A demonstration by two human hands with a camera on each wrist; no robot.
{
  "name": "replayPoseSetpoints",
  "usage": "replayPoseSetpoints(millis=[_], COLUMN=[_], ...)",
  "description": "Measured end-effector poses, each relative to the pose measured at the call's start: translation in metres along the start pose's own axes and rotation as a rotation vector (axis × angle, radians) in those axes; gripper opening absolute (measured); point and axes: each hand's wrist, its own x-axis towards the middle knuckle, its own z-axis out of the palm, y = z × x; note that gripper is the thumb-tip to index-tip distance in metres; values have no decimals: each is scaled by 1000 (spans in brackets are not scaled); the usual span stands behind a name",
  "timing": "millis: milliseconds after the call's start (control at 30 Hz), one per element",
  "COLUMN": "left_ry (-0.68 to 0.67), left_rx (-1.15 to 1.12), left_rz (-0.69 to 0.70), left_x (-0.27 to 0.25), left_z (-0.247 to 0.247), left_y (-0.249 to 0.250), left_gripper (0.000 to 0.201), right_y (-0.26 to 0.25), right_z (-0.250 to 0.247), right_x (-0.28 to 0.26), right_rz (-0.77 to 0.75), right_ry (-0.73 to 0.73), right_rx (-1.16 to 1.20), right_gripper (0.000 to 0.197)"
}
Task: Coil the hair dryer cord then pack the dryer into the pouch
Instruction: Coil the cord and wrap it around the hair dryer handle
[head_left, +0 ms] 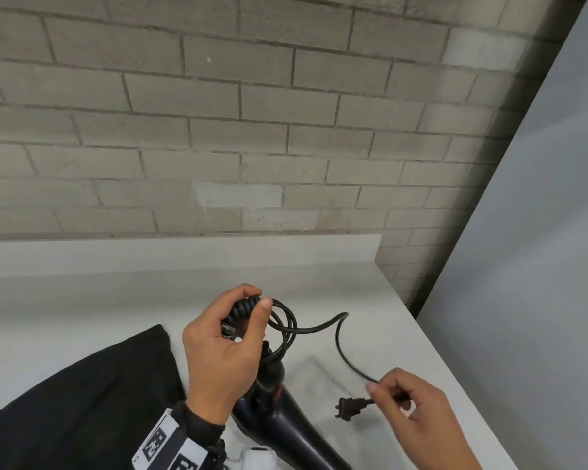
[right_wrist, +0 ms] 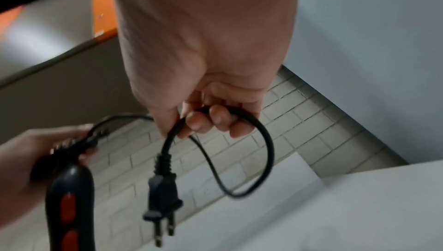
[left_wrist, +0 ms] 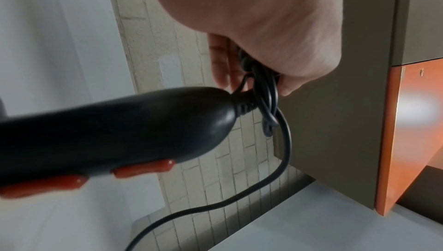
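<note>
My left hand [head_left: 231, 330] grips a bundle of black cord loops [head_left: 282, 320] above the handle end of the black hair dryer [head_left: 286, 422], which has red switches [left_wrist: 143, 169]. In the left wrist view the left hand [left_wrist: 261, 69] curls round the coils [left_wrist: 266, 92] right beside the dryer handle [left_wrist: 120, 132]. My right hand [head_left: 401, 398] pinches the free cord [head_left: 340, 347] near its end, so the two-pin plug [head_left: 348, 406] hangs below. The right wrist view has the right hand [right_wrist: 203, 120] on the cord [right_wrist: 261, 137], with the plug [right_wrist: 163, 198] dangling. The black pouch [head_left: 82, 395] lies at the lower left.
A white counter [head_left: 116, 293] runs under both hands, its right edge close to my right hand. A grey brick wall [head_left: 218, 130] stands behind it and a pale panel [head_left: 540, 232] rises on the right. A wrist band with square markers [head_left: 167, 446] sits on my left arm.
</note>
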Motion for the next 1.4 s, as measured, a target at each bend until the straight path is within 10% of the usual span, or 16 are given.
replayPoseSetpoints(millis=[133,333,433,600,833,1033,1400], left_ry=[-20,-44,-44,-30,-68,-182,-201], left_rx=[-11,-17,-15,0,6,-79,-61], left_rz=[10,23,27,22,71,103,144], left_x=[-3,-8,-8,-4,-3,-3,3], left_z=[3,5,5,2,1,-5,-15], left_y=[3,7,8,8,11,12,9], left_gripper=[16,14,12,18,14,38,18], right_y=[18,-45,-56,-64,-110,-132,-122], right_z=[14,36,42,34,18,24,68], right_x=[0,6,15,33,53,76,80], right_rz=[-160,-390,-362,-508,-607,-496,-10], right_ry=[-118,300,165,55,15,37,-49], right_rx=[-265,-41,-152,-155,44,180,566], right_gripper=[12,28,51,12,12,7,8])
